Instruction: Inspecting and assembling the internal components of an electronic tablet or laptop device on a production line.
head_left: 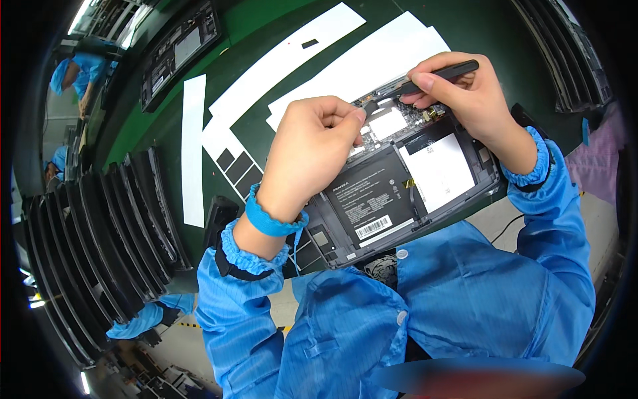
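An opened laptop base [339, 256] lies in front of me, its insides showing: a black battery [364, 199], a white panel [440, 174] and a circuit board [419, 118] along the far side. My right hand [468, 96] grips black tweezers [446, 73], whose tips point left over the board's far edge. Across from them, my left hand [309, 149] is closed in a pinch above the board's left part. What its fingers hold, if anything, is hidden. A blue wrist strap [271, 219] circles my left wrist.
White sheets [286, 60] lie beyond the laptop, one bearing a small black piece [310, 44]. Black dividers with parts [100, 239] stand at left; more black panels [558, 53] stand far right. Another laptop base [179, 50] sits far left. Co-workers in blue [86, 70] are at left.
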A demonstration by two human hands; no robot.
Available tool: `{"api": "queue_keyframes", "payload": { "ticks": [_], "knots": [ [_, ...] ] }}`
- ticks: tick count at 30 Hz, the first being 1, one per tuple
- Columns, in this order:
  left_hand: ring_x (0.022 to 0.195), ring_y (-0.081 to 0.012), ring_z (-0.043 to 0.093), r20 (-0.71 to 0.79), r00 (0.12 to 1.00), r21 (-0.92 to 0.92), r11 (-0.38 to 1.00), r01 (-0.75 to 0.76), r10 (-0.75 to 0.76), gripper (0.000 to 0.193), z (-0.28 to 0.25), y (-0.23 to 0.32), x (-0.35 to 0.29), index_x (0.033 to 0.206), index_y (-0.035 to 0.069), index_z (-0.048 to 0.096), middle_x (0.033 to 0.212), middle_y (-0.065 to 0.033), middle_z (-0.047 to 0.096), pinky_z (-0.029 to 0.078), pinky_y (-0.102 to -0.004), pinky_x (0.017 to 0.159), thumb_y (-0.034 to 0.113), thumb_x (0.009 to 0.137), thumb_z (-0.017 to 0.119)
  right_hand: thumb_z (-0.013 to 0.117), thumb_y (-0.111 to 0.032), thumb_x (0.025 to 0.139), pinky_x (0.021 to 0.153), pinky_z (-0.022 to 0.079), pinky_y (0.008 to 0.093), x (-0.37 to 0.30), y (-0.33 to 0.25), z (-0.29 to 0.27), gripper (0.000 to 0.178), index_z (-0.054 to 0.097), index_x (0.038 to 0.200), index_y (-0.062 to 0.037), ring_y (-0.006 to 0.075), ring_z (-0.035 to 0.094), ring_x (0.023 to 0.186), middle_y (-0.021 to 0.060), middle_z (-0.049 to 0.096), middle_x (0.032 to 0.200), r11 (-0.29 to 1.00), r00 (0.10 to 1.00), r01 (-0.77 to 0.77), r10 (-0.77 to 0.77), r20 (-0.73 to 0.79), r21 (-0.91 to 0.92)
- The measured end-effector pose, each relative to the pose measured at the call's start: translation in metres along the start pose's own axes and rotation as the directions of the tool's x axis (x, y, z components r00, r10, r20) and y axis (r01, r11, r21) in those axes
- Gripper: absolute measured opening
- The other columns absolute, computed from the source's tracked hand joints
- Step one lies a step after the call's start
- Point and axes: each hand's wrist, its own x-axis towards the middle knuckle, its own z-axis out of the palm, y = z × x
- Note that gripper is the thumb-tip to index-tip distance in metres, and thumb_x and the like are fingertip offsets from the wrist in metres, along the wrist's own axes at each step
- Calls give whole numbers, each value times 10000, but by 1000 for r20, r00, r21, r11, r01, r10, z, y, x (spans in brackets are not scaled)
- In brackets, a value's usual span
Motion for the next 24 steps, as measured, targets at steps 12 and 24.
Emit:
{"api": "queue_keyframes", "payload": {
  "ticks": [12,24],
  "knots": [
    [450,-57,471,-89,994,247,966,79,-59,251,2,13,12,812,-59,674,594,-47,626,347,-206,422,190,848,683,643,-52,881,750,560,238,-3,2,9,152,670,966,71,154,686,820,115,684,878,997,998,48,-50,-25,-56],
    [439,-69,485,-82,989,305,941,146,-126,247,1,17,21,743,-46,687,583,-57,622,368,-205,422,188,817,714,640,-25,891,738,556,238,-3,4,8,143,665,986,79,157,680,812,136,688,923,986,997,78,-77,10,-145]
  ]
}}
